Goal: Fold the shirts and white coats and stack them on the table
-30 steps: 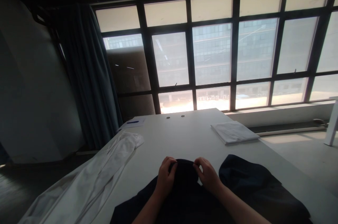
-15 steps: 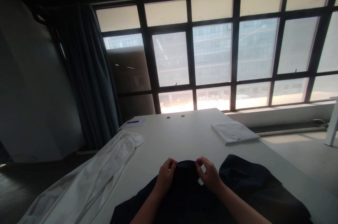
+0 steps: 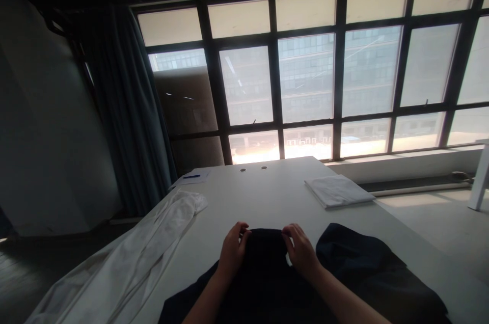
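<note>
A dark navy garment (image 3: 267, 273) lies over the near part of the white table (image 3: 244, 201), and its lower part runs out of view. My left hand (image 3: 234, 247) pinches the left end of its upper edge between thumb and fingers. At the right end of that edge, my right hand (image 3: 300, 250) is closed on the cloth in the same way. Between the two hands the edge is stretched nearly straight. One dark sleeve-like part (image 3: 367, 263) spreads out to the right of my right forearm. The garment's exact kind is hard to make out in the shade.
Crumpled white cloth (image 3: 153, 247) lies along the table's left side and hangs over its edge. A folded white cloth (image 3: 338, 191) rests at the right. Paper with a blue pen (image 3: 191, 176) sits at the far left corner. Beyond are a blue curtain (image 3: 126, 110) and windows.
My left hand has shifted a little left and up, drawing the dark cloth's upper edge wider and straighter. The right hand keeps its pinch, almost in place.
</note>
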Available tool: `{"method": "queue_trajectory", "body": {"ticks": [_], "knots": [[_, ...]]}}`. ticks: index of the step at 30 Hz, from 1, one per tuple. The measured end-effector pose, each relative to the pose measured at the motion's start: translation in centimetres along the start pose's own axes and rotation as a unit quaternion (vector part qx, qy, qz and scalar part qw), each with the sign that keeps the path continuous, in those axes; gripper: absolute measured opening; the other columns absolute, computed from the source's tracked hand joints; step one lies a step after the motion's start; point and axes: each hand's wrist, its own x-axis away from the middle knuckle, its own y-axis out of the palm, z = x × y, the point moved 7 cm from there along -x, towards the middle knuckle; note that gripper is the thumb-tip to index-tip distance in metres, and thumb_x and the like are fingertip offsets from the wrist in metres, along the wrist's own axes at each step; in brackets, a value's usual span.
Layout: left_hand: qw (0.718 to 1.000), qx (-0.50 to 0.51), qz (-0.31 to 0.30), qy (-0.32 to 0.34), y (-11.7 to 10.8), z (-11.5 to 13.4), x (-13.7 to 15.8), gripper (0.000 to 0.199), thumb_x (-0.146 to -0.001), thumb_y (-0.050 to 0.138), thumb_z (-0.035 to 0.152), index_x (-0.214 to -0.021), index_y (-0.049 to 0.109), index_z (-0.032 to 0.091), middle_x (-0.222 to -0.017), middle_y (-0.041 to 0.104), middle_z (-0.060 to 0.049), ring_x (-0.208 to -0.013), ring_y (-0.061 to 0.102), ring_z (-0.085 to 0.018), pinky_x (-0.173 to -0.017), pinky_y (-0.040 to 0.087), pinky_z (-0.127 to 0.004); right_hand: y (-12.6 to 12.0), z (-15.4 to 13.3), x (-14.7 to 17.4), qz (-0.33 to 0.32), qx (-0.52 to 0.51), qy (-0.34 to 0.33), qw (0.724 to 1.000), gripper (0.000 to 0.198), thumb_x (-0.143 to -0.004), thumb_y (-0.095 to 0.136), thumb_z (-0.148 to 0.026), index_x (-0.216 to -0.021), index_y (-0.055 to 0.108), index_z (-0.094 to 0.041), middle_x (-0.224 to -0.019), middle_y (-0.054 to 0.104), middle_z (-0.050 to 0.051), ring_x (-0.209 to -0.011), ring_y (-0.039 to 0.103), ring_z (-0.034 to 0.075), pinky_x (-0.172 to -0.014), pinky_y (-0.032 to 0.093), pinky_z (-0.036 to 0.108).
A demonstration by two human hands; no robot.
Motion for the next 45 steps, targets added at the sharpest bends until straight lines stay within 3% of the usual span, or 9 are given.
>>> {"method": "queue_trajectory", "body": {"ticks": [4, 9, 17, 23, 28, 34, 38, 41, 45], "knots": [[0.979, -0.156, -0.109, -0.07, 0.8, -1.2, 0.6, 0.042, -0.099, 0.041, 0.047, -0.126, 0.054, 0.019, -0.111, 0.067, -0.01, -0.102, 0.065, -0.024, -0.09, 0.049, -0.036, -0.1, 2.1, 0.1, 0.004, 0.034, 0.087, 0.996, 0.015, -0.099, 0.044, -0.032, -0.095, 0.056, -0.024, -0.087, 0.064, 0.003, -0.069, 0.061, 0.018, -0.068, 0.047, 0.03], [0.906, -0.349, -0.217, -0.1, 0.3, -1.6, 1.9, 0.039, -0.087, 0.059, 0.048, -0.113, 0.066, 0.02, -0.123, 0.064, -0.015, -0.117, 0.057, -0.037, -0.095, 0.044, -0.047, -0.5, 4.4, 0.3, 0.03, 0.034, 0.19, 0.981, 0.019, -0.095, 0.047, -0.041, -0.091, 0.056, -0.024, -0.084, 0.068, 0.003, -0.062, 0.062, 0.018, -0.067, 0.048, 0.032], [0.895, -0.361, -0.221, -0.139, -3.5, -3.8, 0.5, 0.017, -0.092, 0.048, 0.025, -0.103, 0.061, 0.025, -0.105, 0.073, -0.006, -0.098, 0.068, -0.025, -0.078, 0.047, -0.033, -0.6, 4.3, 0.1, 0.008, 0.028, 0.203, 0.979, 0.019, -0.093, 0.045, -0.039, -0.094, 0.056, -0.023, -0.09, 0.069, 0.005, -0.062, 0.063, 0.018, -0.066, 0.049, 0.031], [0.886, -0.385, -0.174, -0.19, -6.0, -6.5, 0.5, 0.021, -0.094, 0.044, 0.02, -0.109, 0.059, 0.018, -0.108, 0.071, -0.015, -0.1, 0.068, -0.029, -0.08, 0.046, -0.038, 1.1, 0.7, 0.4, -0.188, 0.148, 0.131, 0.962, 0.014, -0.09, 0.048, -0.029, -0.091, 0.061, -0.023, -0.094, 0.067, 0.004, -0.078, 0.064, 0.019, -0.071, 0.044, 0.028], [0.91, -0.338, -0.182, -0.157, -4.3, -5.7, 0.1, 0.028, -0.099, 0.04, 0.034, -0.113, 0.059, 0.019, -0.115, 0.066, -0.014, -0.104, 0.065, -0.028, -0.086, 0.046, -0.037, 1.1, 0.2, 0.3, -0.311, 0.192, 0.15, 0.919, 0.027, -0.093, 0.051, -0.045, -0.091, 0.066, -0.023, -0.094, 0.071, 0.006, -0.09, 0.065, 0.023, -0.075, 0.043, 0.031], [0.939, -0.227, -0.234, -0.109, -0.8, -4.3, 0.8, 0.054, -0.081, 0.065, 0.028, -0.133, 0.053, 0.024, -0.138, 0.055, -0.008, -0.115, 0.061, -0.024, -0.096, 0.043, -0.029, -4.7, 7.0, -1.3, -0.336, 0.232, 0.213, 0.888, 0.031, -0.078, 0.072, -0.039, -0.103, 0.068, -0.021, -0.109, 0.071, 0.01, -0.1, 0.065, 0.027, -0.085, 0.045, 0.034], [0.947, -0.172, -0.25, -0.103, -0.5, -4.4, 0.8, 0.046, -0.077, 0.064, 0.022, -0.122, 0.057, 0.025, -0.119, 0.067, -0.003, -0.108, 0.064, -0.02, -0.09, 0.045, -0.024, -10.7, 13.0, -1.5, -0.291, 0.276, 0.276, 0.874, 0.04, -0.076, 0.069, -0.022, -0.115, 0.065, -0.015, -0.121, 0.067, 0.018, -0.117, 0.06, 0.03, -0.096, 0.042, 0.035], [0.945, -0.167, -0.252, -0.122, -1.0, -5.2, 0.7, 0.03, -0.076, 0.066, 0.026, -0.105, 0.062, 0.023, -0.103, 0.071, -0.003, -0.095, 0.067, -0.022, -0.079, 0.046, -0.026, -13.3, 16.1, -0.6, -0.264, 0.284, 0.314, 0.867, 0.033, -0.073, 0.068, -0.018, -0.106, 0.067, -0.015, -0.118, 0.068, 0.019, -0.115, 0.061, 0.031, -0.093, 0.044, 0.035], [0.945, -0.183, -0.229, -0.148, -2.3, -6.6, 0.5, 0.017, -0.072, 0.071, 0.025, -0.087, 0.063, 0.022, -0.095, 0.072, -0.004, -0.088, 0.067, -0.023, -0.072, 0.044, -0.027, -14.4, 18.3, 0.4, -0.238, 0.258, 0.354, 0.867, 0.013, -0.067, 0.071, -0.017, -0.079, 0.066, -0.017, -0.091, 0.074, 0.013, -0.09, 0.069, 0.028, -0.077, 0.047, 0.033]]}}
